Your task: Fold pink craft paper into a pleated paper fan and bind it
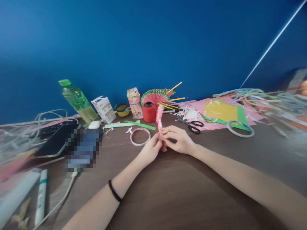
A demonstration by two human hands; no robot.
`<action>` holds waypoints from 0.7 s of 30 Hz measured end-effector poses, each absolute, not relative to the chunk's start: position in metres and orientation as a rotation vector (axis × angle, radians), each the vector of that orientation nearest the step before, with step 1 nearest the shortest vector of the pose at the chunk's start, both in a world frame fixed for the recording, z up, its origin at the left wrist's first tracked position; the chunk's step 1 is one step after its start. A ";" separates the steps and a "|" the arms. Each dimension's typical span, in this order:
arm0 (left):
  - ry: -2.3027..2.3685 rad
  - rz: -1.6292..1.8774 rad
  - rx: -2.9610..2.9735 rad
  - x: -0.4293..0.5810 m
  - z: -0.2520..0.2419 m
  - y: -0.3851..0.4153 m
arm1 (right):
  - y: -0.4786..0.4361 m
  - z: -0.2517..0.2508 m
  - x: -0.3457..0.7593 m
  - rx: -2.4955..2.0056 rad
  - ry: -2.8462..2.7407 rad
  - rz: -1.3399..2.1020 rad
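A narrow folded strip of pink paper (pixel 159 118) with some green at its top stands upright between my hands. My left hand (pixel 153 147) grips its lower end from the left, fingers closed. From the right, my right hand (pixel 178 139) pinches the same paper with thumb and fingertips. Just behind the hands is a spool of red thread (pixel 149 113). A roll of tape (pixel 131 140) lies left of my left hand. Black-handled scissors (pixel 194 126) rest beyond my right hand.
Behind stand a pleated paper fan (pixel 155 95), a milk carton (pixel 105 110) and a green bottle (pixel 78 100). A phone (pixel 86 148) and a marker (pixel 41 198) lie left. To the right are coloured paper sheets (pixel 222 110), white paper scraps (pixel 189 112) and another tape roll (pixel 251 132).
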State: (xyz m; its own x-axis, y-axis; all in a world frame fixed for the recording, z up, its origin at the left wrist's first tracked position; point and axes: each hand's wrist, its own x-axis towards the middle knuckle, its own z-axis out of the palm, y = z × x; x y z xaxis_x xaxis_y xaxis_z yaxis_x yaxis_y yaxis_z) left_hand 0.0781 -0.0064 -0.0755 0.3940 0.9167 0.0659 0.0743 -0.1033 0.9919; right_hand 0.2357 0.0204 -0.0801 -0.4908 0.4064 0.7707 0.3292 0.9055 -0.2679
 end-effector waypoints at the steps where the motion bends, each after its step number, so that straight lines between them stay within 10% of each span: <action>1: 0.928 0.924 1.497 0.078 -0.075 -0.006 | 0.020 -0.080 0.236 -0.530 -2.123 0.112; 21: 0.951 0.872 1.528 0.080 -0.076 -0.006 | 0.023 -0.080 0.239 -0.511 -2.158 0.080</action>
State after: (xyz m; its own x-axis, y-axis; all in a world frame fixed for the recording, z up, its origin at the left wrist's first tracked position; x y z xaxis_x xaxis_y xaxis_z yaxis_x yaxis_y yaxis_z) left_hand 0.0804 -0.0061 -0.0756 0.4106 0.9109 0.0397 0.1176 -0.0961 0.9884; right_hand 0.2387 0.0227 -0.0804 -0.5185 0.3880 0.7619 0.3308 0.9128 -0.2397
